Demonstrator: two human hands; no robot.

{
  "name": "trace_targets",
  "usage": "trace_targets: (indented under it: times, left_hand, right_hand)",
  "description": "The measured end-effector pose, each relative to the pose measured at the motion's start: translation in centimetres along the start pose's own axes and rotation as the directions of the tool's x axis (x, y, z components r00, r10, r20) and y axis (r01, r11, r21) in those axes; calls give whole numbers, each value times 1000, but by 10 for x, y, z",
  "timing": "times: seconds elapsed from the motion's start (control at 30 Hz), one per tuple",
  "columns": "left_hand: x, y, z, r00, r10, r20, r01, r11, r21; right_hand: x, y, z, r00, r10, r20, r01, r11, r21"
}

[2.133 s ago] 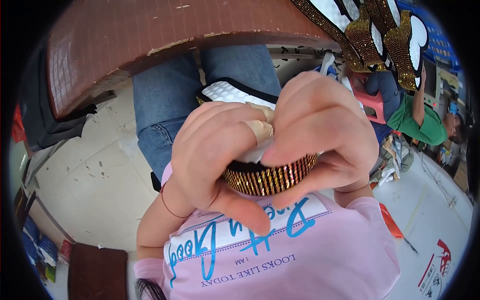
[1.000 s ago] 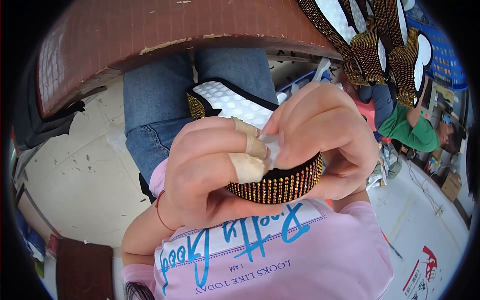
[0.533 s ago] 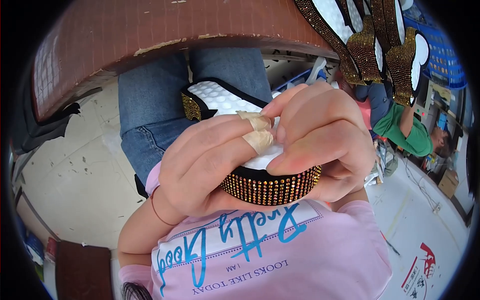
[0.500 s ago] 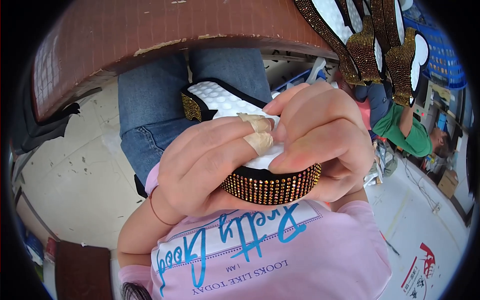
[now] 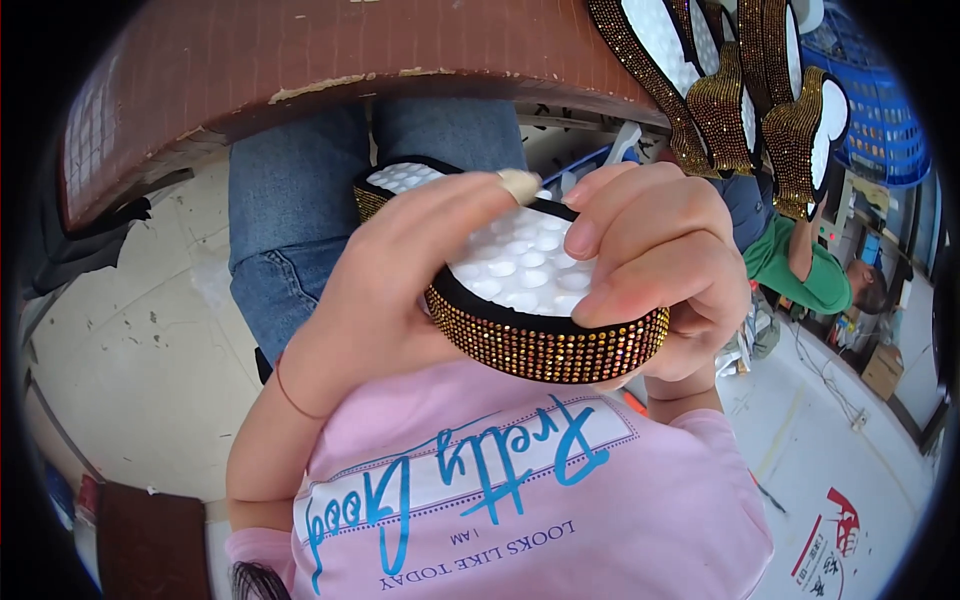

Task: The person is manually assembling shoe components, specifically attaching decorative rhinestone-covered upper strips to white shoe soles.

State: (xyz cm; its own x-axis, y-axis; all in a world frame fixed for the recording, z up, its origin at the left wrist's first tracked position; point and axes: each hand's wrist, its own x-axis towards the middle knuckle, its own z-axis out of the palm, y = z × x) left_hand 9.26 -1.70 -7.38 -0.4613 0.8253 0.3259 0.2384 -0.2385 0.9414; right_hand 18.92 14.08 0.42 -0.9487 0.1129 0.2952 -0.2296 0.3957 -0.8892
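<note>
Over my lap I hold a shoe sole with a white dimpled top and black edging. A band of gold and amber rhinestones runs round its near rounded end. My left hand is closed round the sole's left side, fingers lying across the top, with beige tape on a finger. On the right side, my right hand grips the rim, its thumb pressing the black edge and its fingers curled above. The sole's far end shows partly beyond my left hand; its underside is hidden.
A brown table with a chipped edge lies ahead of my knees. Several similar rhinestone-edged soles sit at its right end, beside a blue plastic basket. A co-worker in a green shirt is at the right, near a cardboard box.
My left fingers have spread away from the right hand and moved up across the sole, uncovering more of its dimpled top. The near rim has risen slightly and shows more of the rhinestone band.
</note>
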Motion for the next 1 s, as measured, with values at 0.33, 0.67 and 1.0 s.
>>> trace_targets:
  times: [0.33,0.67,1.0]
  left_hand:
    - [34,26,9,987,152,43,-157,973,170]
    - [58,71,23,942,300,-152,-148,775,614]
    - [57,95,-29,977,-172,-128,113,921,-373]
  right_hand:
    - [6,-22,2,874,19,-485,-33,999,-21]
    - [16,-56,17,870,-41,-492,68,997,37]
    - [33,-77,-17,854,171,-491,45,917,396]
